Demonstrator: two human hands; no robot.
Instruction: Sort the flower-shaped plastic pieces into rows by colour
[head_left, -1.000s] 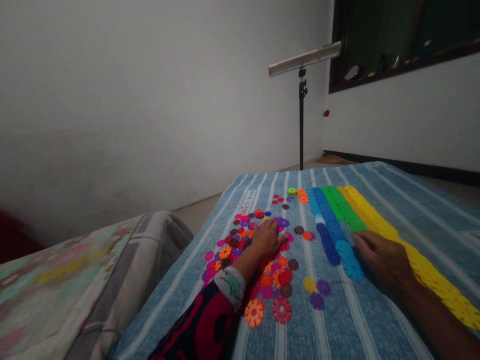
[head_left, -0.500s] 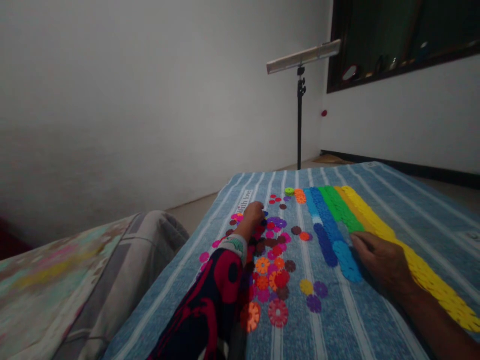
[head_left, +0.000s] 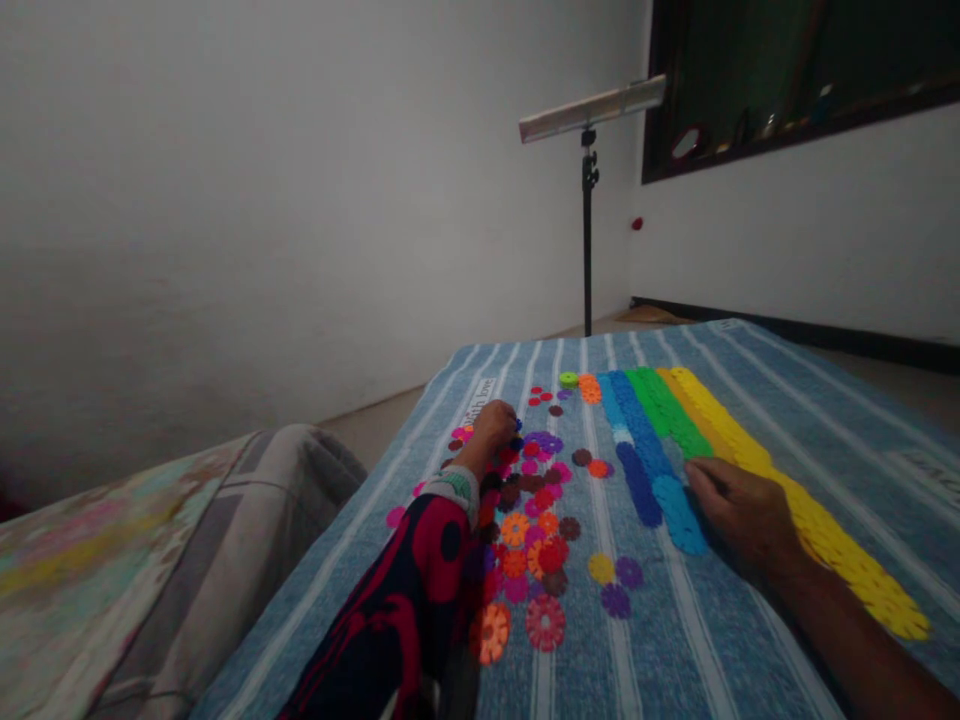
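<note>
My left hand [head_left: 491, 432] has its fingers curled together over the far left part of a loose pile of notched plastic flower discs [head_left: 514, 530] in pink, red, orange, purple and brown. A dark blue flower disc [head_left: 517, 425] shows at its fingertips. My right hand [head_left: 742, 510] is closed and rests beside the near end of the green row [head_left: 667, 410] and the light blue discs [head_left: 679, 515]; what its fingers hold, if anything, is hidden. Long overlapping rows lie around it, including a yellow row [head_left: 840, 545] and a dark blue row [head_left: 639, 485].
A striped blue cloth [head_left: 300, 640] covers the table. Short orange [head_left: 591, 389] and lime green [head_left: 569, 380] stacks lie at the far end. On the left is a cloth-covered surface [head_left: 247, 560]. Behind the table stands a black pole [head_left: 587, 250] with a light bar.
The whole view has shifted slightly, so everything sits a little further left. Both hands stay closed at nearly the same places over the discs.
</note>
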